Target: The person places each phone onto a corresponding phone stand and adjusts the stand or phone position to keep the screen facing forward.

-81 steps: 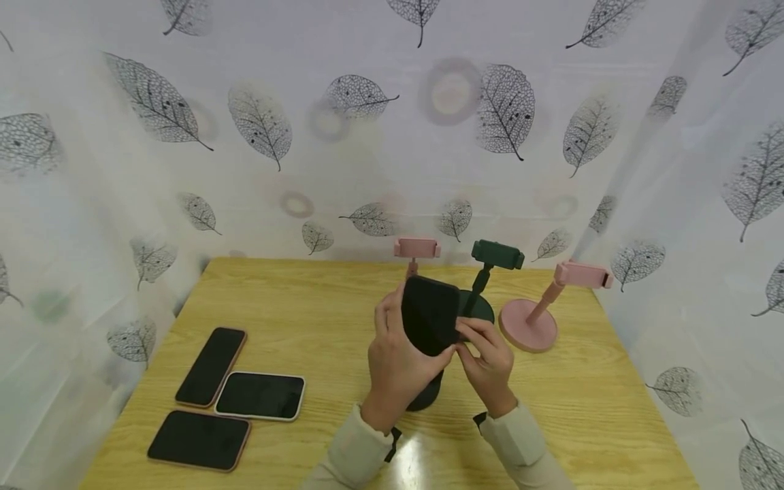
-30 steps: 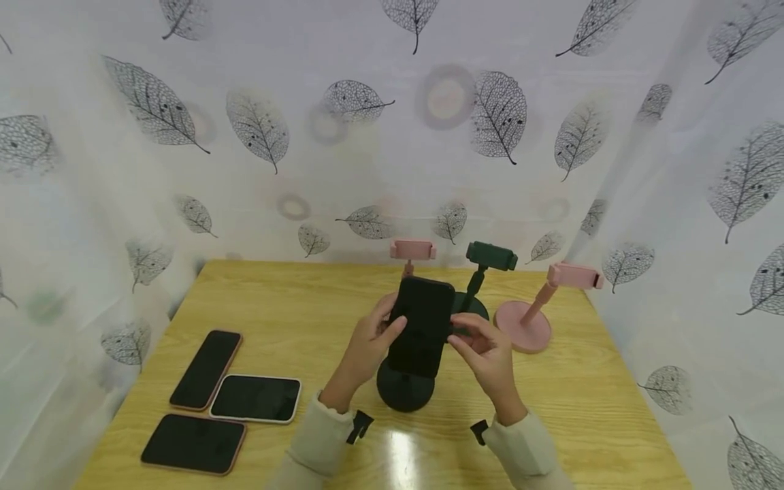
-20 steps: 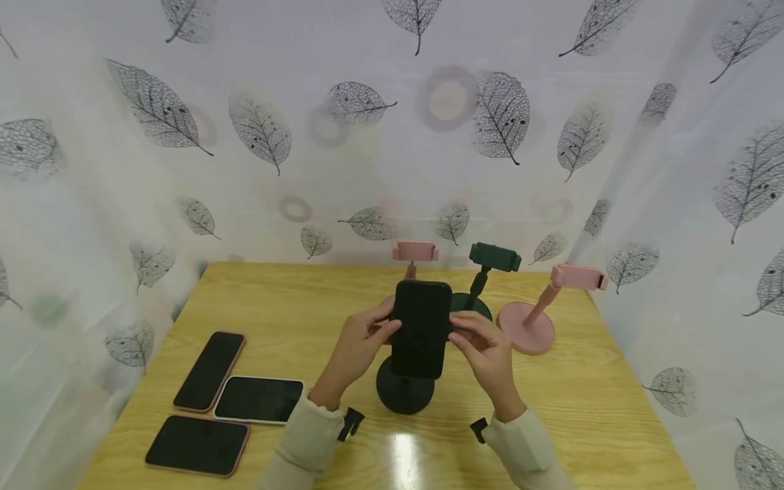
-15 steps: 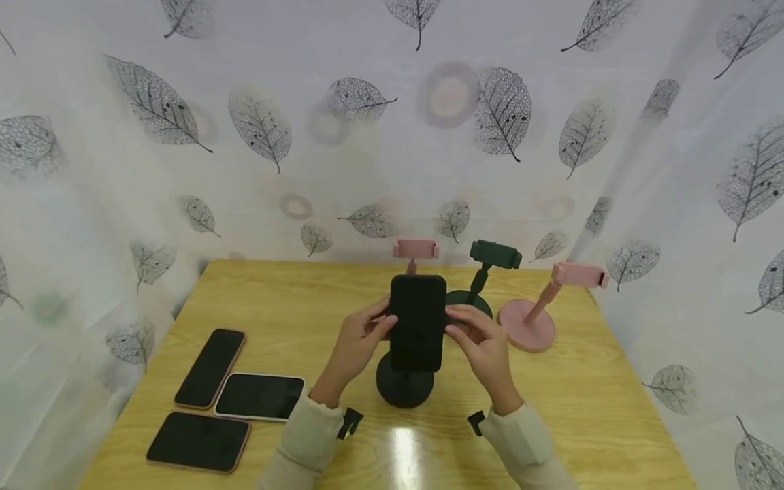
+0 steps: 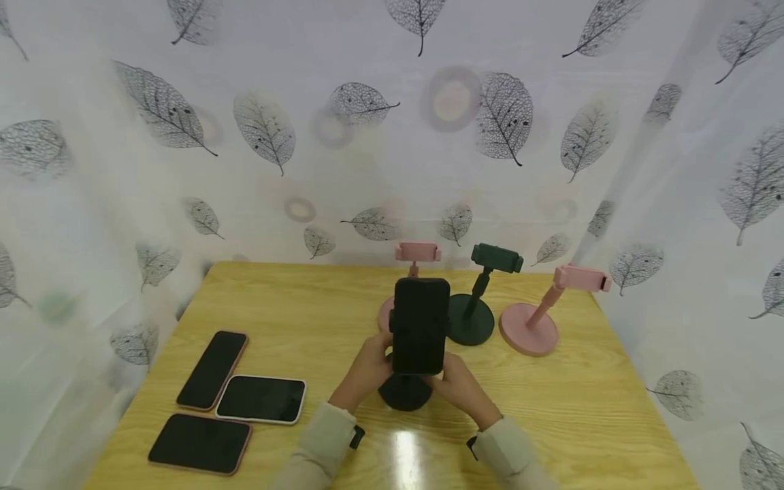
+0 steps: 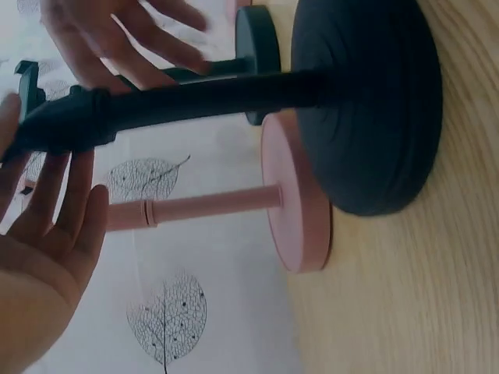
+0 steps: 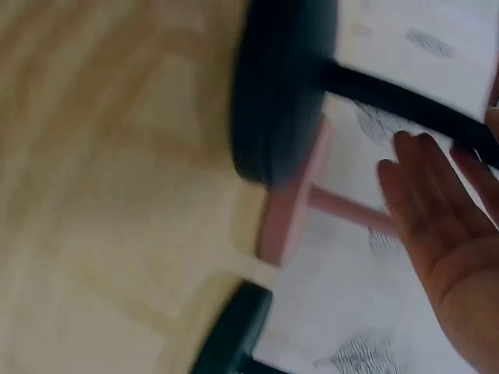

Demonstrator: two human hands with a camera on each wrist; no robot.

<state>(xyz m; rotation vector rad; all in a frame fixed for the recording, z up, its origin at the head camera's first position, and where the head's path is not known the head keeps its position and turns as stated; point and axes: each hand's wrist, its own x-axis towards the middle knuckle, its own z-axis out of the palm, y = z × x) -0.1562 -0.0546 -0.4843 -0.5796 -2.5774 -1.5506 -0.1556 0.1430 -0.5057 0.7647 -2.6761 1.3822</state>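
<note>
A black phone [image 5: 420, 327] sits upright in the clamp of a black phone stand, whose round base [image 5: 404, 396] is on the table below. Both hands are low behind the phone, one on each side of the stand's pole. My left hand [image 5: 369, 371] has its fingers nearly straight, fingertips right at the neck of the pole [image 6: 210, 105] in the left wrist view. My right hand [image 5: 461, 388] has its fingers extended beside the pole, also seen in the right wrist view, where its palm [image 7: 460, 257] faces the stand. The phone partly hides the fingers from above.
Behind stand a pink phone stand [image 5: 418, 252], a dark green one [image 5: 470, 320] and another pink one [image 5: 528, 330]. At the left lie three phones: one slanted [image 5: 212, 369], one white-edged [image 5: 261, 399] and one nearest [image 5: 200, 443]. A leaf-patterned curtain [image 5: 367, 163] surrounds the table.
Earlier both hands held the phone by its sides and turned it from tilted to upright at the stand. Now they have let go of its edges and moved down toward the pole.
</note>
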